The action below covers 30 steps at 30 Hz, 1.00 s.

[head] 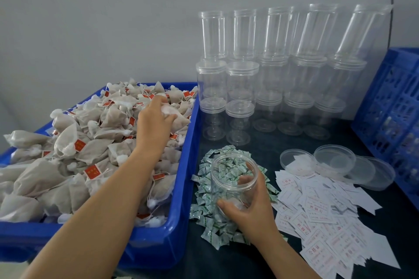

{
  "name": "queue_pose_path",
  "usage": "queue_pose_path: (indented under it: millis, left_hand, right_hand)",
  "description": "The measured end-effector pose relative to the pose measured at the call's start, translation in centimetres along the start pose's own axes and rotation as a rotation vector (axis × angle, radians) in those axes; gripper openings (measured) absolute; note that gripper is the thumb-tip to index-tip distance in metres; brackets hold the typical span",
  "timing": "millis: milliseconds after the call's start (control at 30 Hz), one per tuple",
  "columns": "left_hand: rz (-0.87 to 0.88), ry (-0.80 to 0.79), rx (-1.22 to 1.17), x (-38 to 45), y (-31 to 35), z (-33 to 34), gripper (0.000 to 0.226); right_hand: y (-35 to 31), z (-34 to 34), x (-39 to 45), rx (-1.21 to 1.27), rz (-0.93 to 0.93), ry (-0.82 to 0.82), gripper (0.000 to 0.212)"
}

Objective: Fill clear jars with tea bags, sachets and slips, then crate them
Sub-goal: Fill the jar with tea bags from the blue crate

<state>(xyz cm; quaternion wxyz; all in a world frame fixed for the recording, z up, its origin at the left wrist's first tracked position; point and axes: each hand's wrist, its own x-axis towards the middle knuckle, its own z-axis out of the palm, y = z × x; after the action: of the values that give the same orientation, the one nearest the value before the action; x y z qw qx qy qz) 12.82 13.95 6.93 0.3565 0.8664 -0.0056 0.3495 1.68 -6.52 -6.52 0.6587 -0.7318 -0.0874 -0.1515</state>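
Observation:
My right hand [247, 206] grips an open clear jar [233, 179] that stands on a heap of green-and-white sachets [210, 222]. My left hand [154, 124] reaches into the blue tray [188, 165] heaped with beige tea bags [74, 154] that carry red tags, and its fingers curl round one tea bag [174, 118] near the tray's far right corner. White slips with red print [322, 213] lie spread to the right of the jar.
Stacked empty clear jars [278, 70], some lidded, stand at the back against the wall. Several loose clear lids [335, 163] lie right of centre. A blue slatted crate [392, 115] stands at the right edge. The table top is dark.

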Motion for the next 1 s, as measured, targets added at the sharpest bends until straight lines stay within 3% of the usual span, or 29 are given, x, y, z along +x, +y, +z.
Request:
queue_pose_path:
  millis: [133,267,533,767,1000]
  left_hand:
    - [0.042,0.053,-0.099,0.1,0.7,-0.6,0.02]
    - [0.037,0.001,-0.294,-0.3,2.3,-1.0,0.018]
    - [0.154,-0.368,-0.611,-3.2,6.3,-0.6,0.022]
    - [0.241,-0.637,-0.585,-4.6,6.9,-0.1,0.018]
    - [0.291,-0.728,-0.46,-5.0,6.9,0.2,0.026]
  right_hand:
    - [-0.1,0.0,0.0,-0.01,0.001,0.006,0.093]
    - [0.0,0.0,-0.1,-0.009,0.011,0.007,0.094]
    - [0.3,0.0,0.0,0.005,0.003,0.007,0.095]
    - [-0.1,0.1,0.1,0.007,-0.022,0.024,0.085]
    - [-0.2,0.2,0.3,0.029,-0.038,0.01,0.09]
